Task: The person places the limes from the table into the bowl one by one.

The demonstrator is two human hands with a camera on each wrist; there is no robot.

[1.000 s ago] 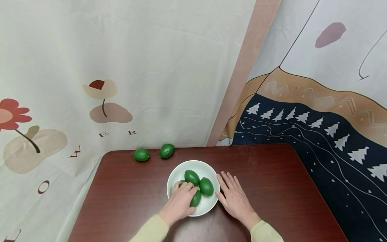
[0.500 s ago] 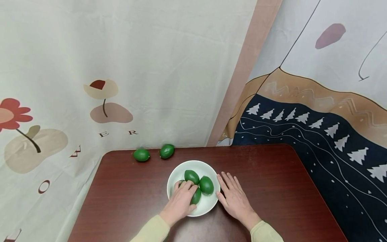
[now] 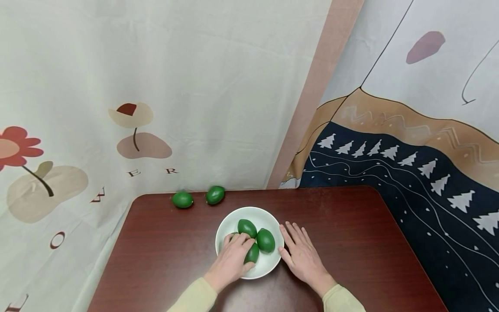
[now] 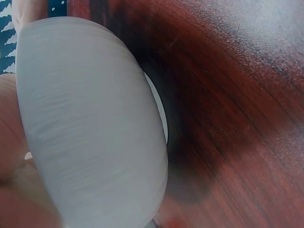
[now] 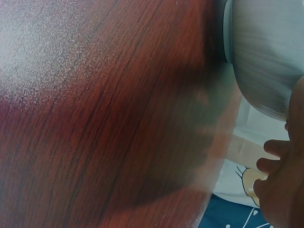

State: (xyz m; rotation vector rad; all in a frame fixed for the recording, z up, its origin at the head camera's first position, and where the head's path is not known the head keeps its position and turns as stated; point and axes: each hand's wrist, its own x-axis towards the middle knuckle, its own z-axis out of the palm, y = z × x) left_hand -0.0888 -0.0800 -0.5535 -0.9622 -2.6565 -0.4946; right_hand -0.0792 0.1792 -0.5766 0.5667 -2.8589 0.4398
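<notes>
A white bowl [image 3: 267, 265] stands near the front of the table, holding several green limes. My left hand [image 3: 230, 262] reaches in over its near left side, fingers curled down. Between its index finger and thumb lies one lime [image 3: 252, 253], partly covered; another lime, mostly hidden, peeks out past the fingers. Two more, a back lime [image 3: 247, 228] and a right lime [image 3: 266, 241], show fully or nearly so. My right hand [image 3: 302, 255] lies with straight fingers against the bowl's right side. Both wrist views show the bowl's outer wall [image 4: 95, 118] close up.
Two loose limes rest near the table's back edge, a left one [image 3: 182, 199] and a right one [image 3: 215, 195]. Behind the dark red wooden table [image 3: 351, 225] hangs a printed cloth [image 3: 218, 95], with a navy tree-patterned part on the right.
The right lime in the bowl shifts slightly away and then back, and the one by my left thumb moves a little. Both hands stay almost in place.
</notes>
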